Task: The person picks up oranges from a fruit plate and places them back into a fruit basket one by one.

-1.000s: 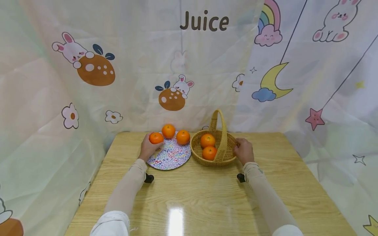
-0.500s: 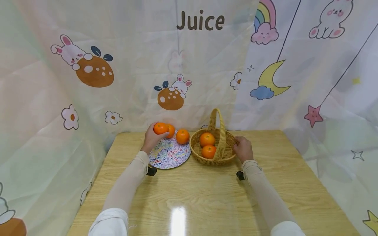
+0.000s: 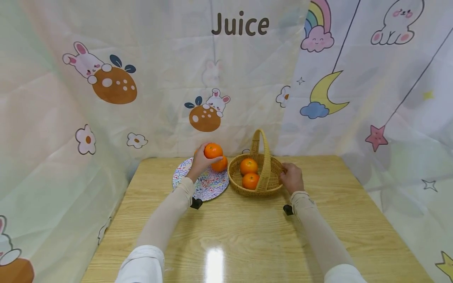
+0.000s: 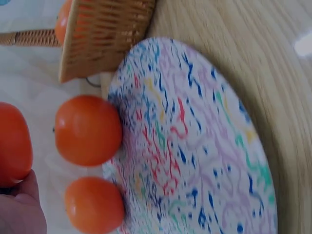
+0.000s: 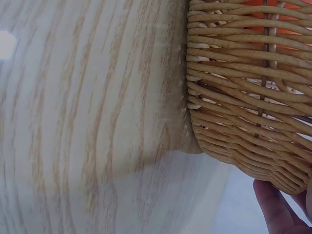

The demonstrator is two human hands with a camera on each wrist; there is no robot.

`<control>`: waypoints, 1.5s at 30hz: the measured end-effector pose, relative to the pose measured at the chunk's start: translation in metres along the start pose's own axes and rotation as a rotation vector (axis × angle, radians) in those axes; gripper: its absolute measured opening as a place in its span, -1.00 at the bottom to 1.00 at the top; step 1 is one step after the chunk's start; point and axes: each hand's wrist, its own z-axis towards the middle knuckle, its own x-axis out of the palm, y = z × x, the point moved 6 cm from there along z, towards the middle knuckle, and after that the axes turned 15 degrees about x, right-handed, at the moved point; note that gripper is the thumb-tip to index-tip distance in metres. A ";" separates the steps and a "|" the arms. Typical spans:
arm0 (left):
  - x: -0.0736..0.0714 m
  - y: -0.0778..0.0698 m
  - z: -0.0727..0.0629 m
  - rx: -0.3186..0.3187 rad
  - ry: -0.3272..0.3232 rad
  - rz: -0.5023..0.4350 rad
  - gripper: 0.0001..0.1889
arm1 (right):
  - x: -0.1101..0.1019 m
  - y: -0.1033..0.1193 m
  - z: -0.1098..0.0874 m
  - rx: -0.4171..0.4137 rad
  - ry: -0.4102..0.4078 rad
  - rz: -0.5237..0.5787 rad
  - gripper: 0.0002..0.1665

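Observation:
My left hand (image 3: 200, 160) grips an orange (image 3: 213, 150) above the back of a round plate (image 3: 209, 188) with a colourful squiggle pattern. In the left wrist view the held orange (image 4: 12, 146) is at the left edge, with the thumb beneath it. Two more oranges sit on the plate's far side; one (image 4: 88, 130) is nearer the basket, and the other (image 4: 95, 204) is mostly hidden by my hand in the head view. My right hand (image 3: 292, 179) holds the right rim of a wicker basket (image 3: 253, 193), its fingers (image 5: 273, 207) against the weave.
Inside the basket's left half lie two oranges, one (image 3: 249, 166) behind the other (image 3: 250, 181). A tall handle (image 3: 265, 165) arches over the basket. Plate and basket stand side by side at the back of the wooden table (image 3: 240, 236), before a printed cloth (image 3: 159, 98).
My left hand has lifted its orange off the plate's left side and carried it rightward, past the back orange, toward the basket. The right hand keeps its hold on the basket.

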 end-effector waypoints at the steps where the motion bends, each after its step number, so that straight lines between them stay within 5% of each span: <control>1: 0.006 -0.001 0.001 -0.002 0.004 0.004 -0.10 | 0.000 -0.001 0.001 0.001 0.000 0.000 -0.56; 19: 0.110 -0.045 0.020 0.132 0.134 -0.052 -0.15 | -0.004 -0.002 0.000 0.023 0.009 0.005 -0.56; 27: 0.153 -0.058 0.026 0.123 0.166 -0.095 -0.19 | -0.007 -0.005 0.000 0.038 0.014 0.031 -0.56; 34: 0.174 -0.063 0.017 0.068 0.233 -0.065 -0.16 | -0.002 -0.007 0.001 0.067 0.013 0.070 -0.64; 45: 0.199 -0.069 0.006 0.209 0.335 -0.069 -0.15 | -0.005 -0.007 -0.002 0.087 -0.091 0.121 -0.71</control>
